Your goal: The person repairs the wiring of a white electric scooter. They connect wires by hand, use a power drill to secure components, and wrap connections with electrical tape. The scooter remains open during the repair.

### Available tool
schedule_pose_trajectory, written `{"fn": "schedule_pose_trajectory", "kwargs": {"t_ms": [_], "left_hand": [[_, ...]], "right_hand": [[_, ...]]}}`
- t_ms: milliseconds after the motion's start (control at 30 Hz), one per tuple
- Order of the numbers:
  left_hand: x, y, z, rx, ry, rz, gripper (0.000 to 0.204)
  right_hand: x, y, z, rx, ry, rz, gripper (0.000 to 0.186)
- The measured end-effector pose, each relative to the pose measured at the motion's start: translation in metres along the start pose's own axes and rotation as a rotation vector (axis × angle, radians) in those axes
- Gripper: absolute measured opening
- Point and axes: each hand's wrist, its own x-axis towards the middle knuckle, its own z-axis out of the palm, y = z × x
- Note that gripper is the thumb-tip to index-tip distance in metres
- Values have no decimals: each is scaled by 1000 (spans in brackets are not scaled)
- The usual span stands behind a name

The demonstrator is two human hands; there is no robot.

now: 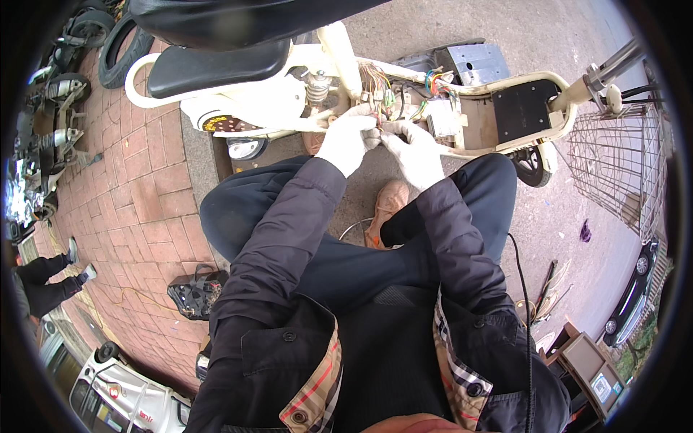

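Both my hands wear white gloves and meet over the opened middle of a cream electric scooter (pixel 242 102). The fingers of my left hand (pixel 349 138) are closed in a pinch on a thin wire (pixel 380 127). My right hand (pixel 413 150) pinches at the same spot, its fingertips almost touching the left ones. Just beyond them, a bundle of coloured wires (pixel 377 81) spills from the frame. A silver metal box (pixel 442 120) lies in the frame to the right of the wires. Exactly how the wire ends lie between my fingertips is hidden.
The scooter's black seat (pixel 220 70) is at left, its black floor plate (pixel 523 112) at right. A wire basket (pixel 621 166) stands far right. A black tool bag (pixel 196 291) sits on the brick paving. Another person's legs (pixel 50 276) show at far left.
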Motion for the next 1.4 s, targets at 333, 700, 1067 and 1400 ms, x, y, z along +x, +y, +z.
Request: {"fn": "schedule_pose_trajectory", "kwargs": {"t_ms": [333,700,1067,1400], "left_hand": [[9,4,3,25,75,71,18],[15,7,14,84,73,80,38],[13,19,17,56,-7,74,22],[4,26,31,30,253,-6,14]], "right_hand": [[-2,9,4,22,-13,36,24],[-1,20,3,-28,-31,30,24],[-9,10,-3,149,58,24,35],[5,38,-39,273,384,14,41]]}}
